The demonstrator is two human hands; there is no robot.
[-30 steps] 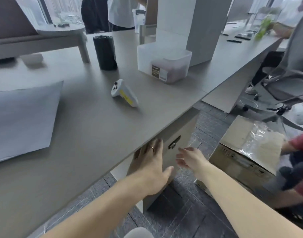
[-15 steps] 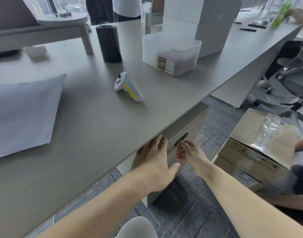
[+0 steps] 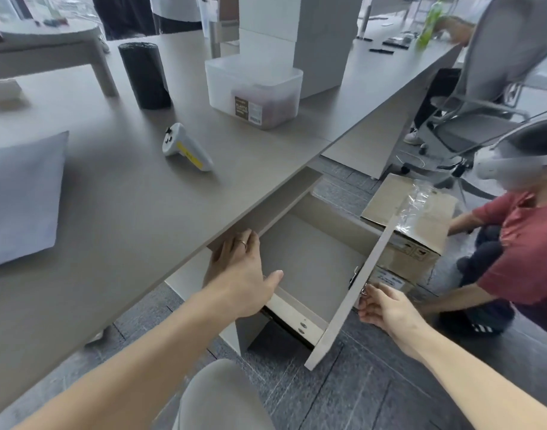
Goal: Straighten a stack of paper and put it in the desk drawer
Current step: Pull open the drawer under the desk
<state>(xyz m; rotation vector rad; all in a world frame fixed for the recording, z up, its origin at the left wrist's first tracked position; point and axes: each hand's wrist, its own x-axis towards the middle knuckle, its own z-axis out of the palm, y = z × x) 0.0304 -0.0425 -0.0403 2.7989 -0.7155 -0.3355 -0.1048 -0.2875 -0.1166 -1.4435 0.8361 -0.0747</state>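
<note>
The desk drawer [image 3: 309, 262] stands pulled out from under the grey desk [image 3: 117, 212], and its inside shows bare. My right hand [image 3: 387, 308] is closed on the small metal handle on the drawer's front panel [image 3: 353, 293]. My left hand [image 3: 241, 274] rests flat against the underside edge of the desk, fingers spread, holding nothing. The stack of white paper [image 3: 21, 197] lies on the desk at the far left, apart from both hands.
On the desk lie a white-and-yellow controller [image 3: 187, 148], a black cylinder [image 3: 145, 76] and a translucent plastic box [image 3: 253, 88]. A cardboard box [image 3: 412, 225] sits on the floor just beyond the drawer. A crouching person in red [image 3: 520, 256] and an office chair [image 3: 483, 97] are at the right.
My right hand took hold of the drawer handle and pulled the drawer out towards me. My left hand stayed at the desk edge. The view shifted and a crouching person came into sight.
</note>
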